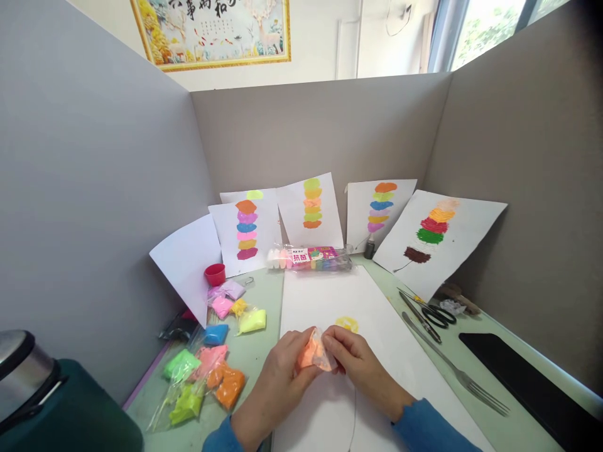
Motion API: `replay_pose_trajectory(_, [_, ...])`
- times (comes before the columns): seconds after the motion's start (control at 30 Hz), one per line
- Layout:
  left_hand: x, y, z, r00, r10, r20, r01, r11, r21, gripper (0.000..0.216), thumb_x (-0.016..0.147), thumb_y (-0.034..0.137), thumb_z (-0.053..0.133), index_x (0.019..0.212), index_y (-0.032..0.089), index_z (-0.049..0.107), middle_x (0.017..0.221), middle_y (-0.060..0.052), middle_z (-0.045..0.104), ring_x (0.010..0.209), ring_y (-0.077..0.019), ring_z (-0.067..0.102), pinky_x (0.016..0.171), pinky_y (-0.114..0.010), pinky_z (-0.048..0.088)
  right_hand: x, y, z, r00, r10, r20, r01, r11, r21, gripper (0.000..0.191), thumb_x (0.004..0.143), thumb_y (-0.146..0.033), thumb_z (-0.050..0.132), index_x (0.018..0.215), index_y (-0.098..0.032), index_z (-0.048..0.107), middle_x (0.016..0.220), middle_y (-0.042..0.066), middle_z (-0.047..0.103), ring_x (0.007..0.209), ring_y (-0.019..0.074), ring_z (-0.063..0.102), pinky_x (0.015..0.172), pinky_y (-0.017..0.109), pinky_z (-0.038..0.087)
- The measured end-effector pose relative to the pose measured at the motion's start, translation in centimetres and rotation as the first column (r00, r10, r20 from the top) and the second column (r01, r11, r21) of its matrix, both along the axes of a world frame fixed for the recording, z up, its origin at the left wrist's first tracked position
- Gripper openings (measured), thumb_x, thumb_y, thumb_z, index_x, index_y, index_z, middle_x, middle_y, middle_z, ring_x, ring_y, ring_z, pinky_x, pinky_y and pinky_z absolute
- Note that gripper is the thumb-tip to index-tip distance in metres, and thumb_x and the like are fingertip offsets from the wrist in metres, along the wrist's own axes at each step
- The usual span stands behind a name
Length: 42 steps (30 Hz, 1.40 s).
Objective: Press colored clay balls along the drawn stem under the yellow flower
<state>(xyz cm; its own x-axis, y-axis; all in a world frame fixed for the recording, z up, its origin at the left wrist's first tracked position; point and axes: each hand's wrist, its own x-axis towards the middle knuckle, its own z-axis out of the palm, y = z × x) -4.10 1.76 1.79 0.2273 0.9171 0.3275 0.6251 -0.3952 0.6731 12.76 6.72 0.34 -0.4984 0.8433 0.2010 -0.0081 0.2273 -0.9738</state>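
Observation:
Both my hands pinch a small clear packet of orange clay (315, 356) over a white sheet of paper (330, 298). My left hand (282, 370) grips the packet's left side with closed fingers. From the right, my right hand (354, 359) pinches its top edge. A flat yellow clay blob (347, 324) is stuck on the sheet just beyond the hands.
Several clay packets (207, 361) in many colours lie at the left, with a red cup (215, 274). A long clay pack (308, 258) lies behind the sheet. Finished clay pictures (247, 229) lean on the grey walls. A fork (452, 367) and scissors (431, 312) lie at the right, beside a black mat (527, 386).

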Motion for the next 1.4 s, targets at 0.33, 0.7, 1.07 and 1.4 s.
replay_pose_trajectory(0.33, [-0.2, -0.1, 0.2, 0.996, 0.029, 0.082, -0.022, 0.997, -0.079, 0.046, 0.082, 0.032, 0.059, 0.126, 0.022, 0.051, 0.109, -0.006, 0.062, 0.099, -0.0204, 0.056, 0.089, -0.033, 0.044, -0.3, -0.4, -0.1, 0.994, 0.076, -0.074, -0.083, 0.993, -0.086, 0.036, 0.088, -0.049, 0.047, 0.069, -0.018, 0.046, 0.056, -0.005, 0.043, 0.050, 0.0082, 0.036, 0.048, 0.022, 0.028])
replay_pose_trajectory(0.7, [-0.5, 0.1, 0.7, 0.987, -0.057, 0.153, 0.066, 0.996, -0.056, 0.041, 0.088, 0.038, 0.051, 0.125, 0.022, 0.054, 0.096, -0.003, 0.064, 0.086, -0.0168, 0.057, 0.080, -0.029, 0.045, 0.3, -0.3, 0.4, 0.950, 0.213, -0.230, -0.266, 0.936, -0.232, 0.018, 0.084, -0.031, 0.057, 0.077, -0.015, 0.054, 0.066, 0.000, 0.052, 0.055, 0.0085, 0.044, 0.048, 0.021, 0.028])
replay_pose_trajectory(1.07, [-0.4, 0.0, 1.0, 0.970, -0.074, 0.233, 0.100, 0.990, -0.104, 0.040, 0.087, 0.040, 0.052, 0.124, 0.022, 0.056, 0.104, -0.003, 0.065, 0.096, -0.0185, 0.057, 0.088, -0.029, 0.044, 0.2, -0.4, 0.1, 0.943, 0.182, -0.277, -0.262, 0.923, -0.282, 0.017, 0.085, -0.027, 0.053, 0.076, -0.014, 0.057, 0.059, 0.000, 0.054, 0.049, 0.0077, 0.043, 0.044, 0.020, 0.027])
replay_pose_trajectory(1.4, [-0.7, 0.0, 0.8, 0.978, -0.072, 0.195, 0.095, 0.989, -0.113, 0.044, 0.085, 0.039, 0.056, 0.126, 0.024, 0.053, 0.103, -0.003, 0.063, 0.098, -0.0198, 0.057, 0.089, -0.032, 0.043, 0.4, -0.3, 0.1, 0.970, 0.174, -0.171, -0.209, 0.953, -0.218, 0.012, 0.079, -0.025, 0.058, 0.072, -0.015, 0.054, 0.058, -0.003, 0.053, 0.048, 0.0080, 0.048, 0.043, 0.019, 0.032])
